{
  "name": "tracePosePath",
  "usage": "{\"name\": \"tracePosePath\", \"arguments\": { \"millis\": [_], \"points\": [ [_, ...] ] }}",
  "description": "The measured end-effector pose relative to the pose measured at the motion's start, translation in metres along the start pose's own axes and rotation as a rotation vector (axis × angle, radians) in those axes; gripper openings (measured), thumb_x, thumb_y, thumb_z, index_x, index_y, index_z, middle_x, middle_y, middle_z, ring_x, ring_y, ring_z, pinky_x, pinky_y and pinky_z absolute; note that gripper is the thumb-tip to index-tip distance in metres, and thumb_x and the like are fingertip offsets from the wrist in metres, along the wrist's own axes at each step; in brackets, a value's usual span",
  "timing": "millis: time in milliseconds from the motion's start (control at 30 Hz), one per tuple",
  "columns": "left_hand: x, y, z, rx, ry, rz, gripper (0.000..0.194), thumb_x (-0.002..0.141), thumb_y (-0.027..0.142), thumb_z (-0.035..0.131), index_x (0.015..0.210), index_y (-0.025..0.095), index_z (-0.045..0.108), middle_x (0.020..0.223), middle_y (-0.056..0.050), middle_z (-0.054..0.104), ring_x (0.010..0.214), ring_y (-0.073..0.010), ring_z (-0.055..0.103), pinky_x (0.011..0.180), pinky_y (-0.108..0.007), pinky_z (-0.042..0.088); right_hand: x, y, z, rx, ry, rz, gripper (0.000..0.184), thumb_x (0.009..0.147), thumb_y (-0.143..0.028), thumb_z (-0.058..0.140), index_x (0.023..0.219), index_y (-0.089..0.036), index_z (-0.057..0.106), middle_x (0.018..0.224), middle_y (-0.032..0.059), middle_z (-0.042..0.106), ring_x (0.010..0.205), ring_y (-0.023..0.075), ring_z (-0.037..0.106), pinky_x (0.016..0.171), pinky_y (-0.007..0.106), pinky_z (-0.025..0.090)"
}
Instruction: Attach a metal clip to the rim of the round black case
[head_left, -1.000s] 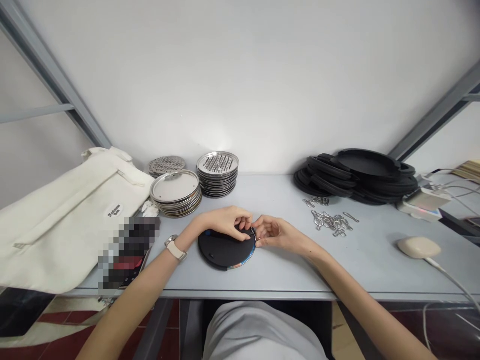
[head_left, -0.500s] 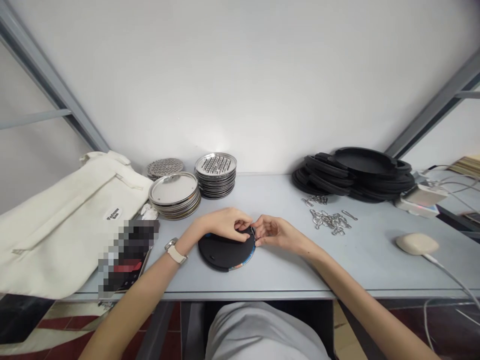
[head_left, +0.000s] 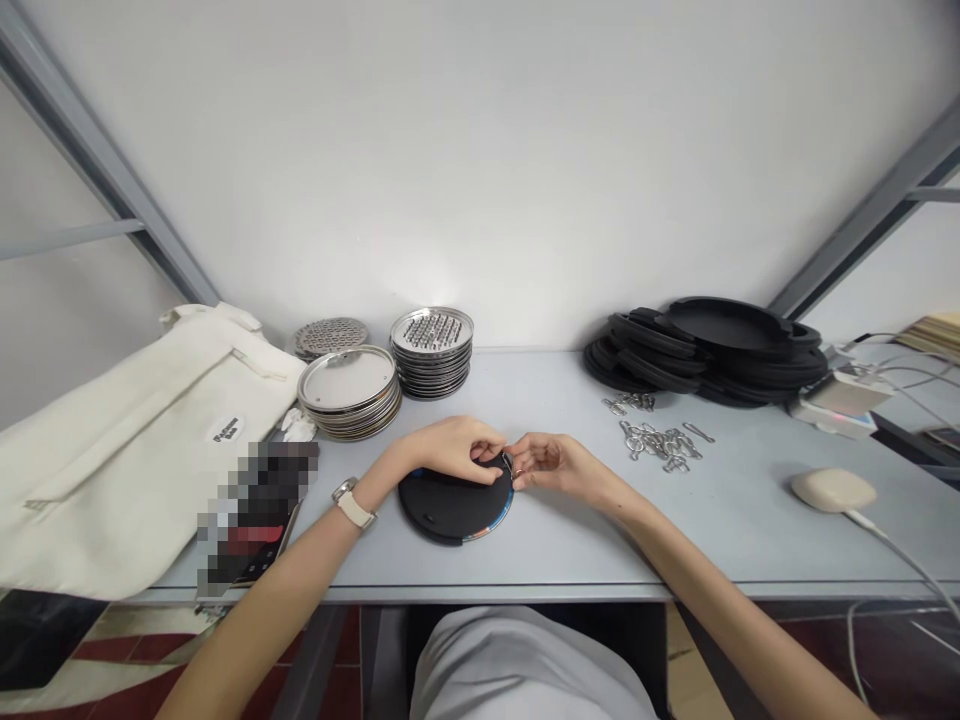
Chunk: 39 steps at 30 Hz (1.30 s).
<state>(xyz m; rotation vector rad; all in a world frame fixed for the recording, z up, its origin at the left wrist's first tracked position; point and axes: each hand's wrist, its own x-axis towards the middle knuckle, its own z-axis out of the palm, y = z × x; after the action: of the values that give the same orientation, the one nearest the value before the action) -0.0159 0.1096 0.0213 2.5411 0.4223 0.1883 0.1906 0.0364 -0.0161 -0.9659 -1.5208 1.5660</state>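
Observation:
A round black disc [head_left: 450, 508] with a coloured printed strip along its right rim lies on the table close to its front edge. Over its upper part is my left hand [head_left: 457, 447], closed, thumb and fingers gripping the disc near its right edge. My right hand [head_left: 559, 468] pinches a small metal clip [head_left: 509, 463] against that same edge; the fingertips hide part of it. More metal clips with rings [head_left: 658, 442] lie loose in a heap to the right of my right hand.
Stacked metal graters [head_left: 431, 332] and metal discs [head_left: 348, 378] stand at the back left, beside a cream bag [head_left: 165, 440]. Piled black round parts [head_left: 720, 340] fill the back right. A cream oval device [head_left: 834, 490] with a cable lies at the right.
The black disc has shifted very slightly to the right under my hands. Both hands keep nearly the same grip at its right edge.

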Motion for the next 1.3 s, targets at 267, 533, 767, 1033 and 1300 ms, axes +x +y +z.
{"name": "tracePosePath", "arguments": {
  "millis": [267,533,767,1033,1300],
  "points": [
    [0.000,0.000,0.001,-0.008,0.022,-0.009,0.022,0.071,0.025,0.058,0.063,0.017,0.039,0.059,0.006,0.044,0.055,-0.0075,0.039,0.053,-0.021,0.029,0.001,0.001,-0.001,-0.011,0.017,0.023,0.039,0.061,-0.030,0.081,0.091,-0.014,0.064,0.081,0.0027,0.067,0.078,0.0146,0.064,0.080,0.032,0.051],
    [0.000,-0.001,0.002,-0.032,0.027,0.007,0.024,0.069,0.024,0.060,0.061,0.017,0.038,0.059,0.006,0.042,0.056,-0.0069,0.038,0.053,-0.020,0.028,0.001,0.001,0.000,-0.005,-0.007,0.003,0.037,0.062,-0.027,0.081,0.090,-0.015,0.060,0.079,0.0013,0.066,0.075,0.0127,0.064,0.077,0.030,0.052],
    [0.004,-0.009,0.006,-0.186,0.015,0.009,0.026,0.069,0.026,0.061,0.059,0.016,0.039,0.057,0.007,0.039,0.053,-0.0067,0.034,0.050,-0.021,0.024,0.002,0.003,-0.002,0.026,-0.024,-0.009,0.035,0.063,-0.026,0.081,0.089,-0.015,0.060,0.079,0.0009,0.066,0.074,0.0123,0.064,0.077,0.030,0.052],
    [0.005,-0.016,0.010,-0.265,0.024,-0.009,0.028,0.067,0.025,0.063,0.057,0.016,0.038,0.054,0.007,0.038,0.052,-0.0060,0.033,0.048,-0.020,0.024,0.003,0.002,-0.003,0.059,-0.053,0.004,0.035,0.064,-0.023,0.080,0.091,-0.014,0.061,0.079,0.0014,0.068,0.075,0.0122,0.065,0.077,0.030,0.052],
    [0.006,-0.015,0.009,-0.252,0.028,-0.015,0.026,0.065,0.023,0.061,0.056,0.016,0.037,0.054,0.008,0.036,0.052,-0.0058,0.031,0.048,-0.020,0.023,0.006,0.003,-0.002,0.073,-0.052,0.017,0.037,0.062,-0.026,0.081,0.090,-0.015,0.060,0.078,0.0009,0.067,0.073,0.0117,0.064,0.076,0.029,0.052]
  ]
}}
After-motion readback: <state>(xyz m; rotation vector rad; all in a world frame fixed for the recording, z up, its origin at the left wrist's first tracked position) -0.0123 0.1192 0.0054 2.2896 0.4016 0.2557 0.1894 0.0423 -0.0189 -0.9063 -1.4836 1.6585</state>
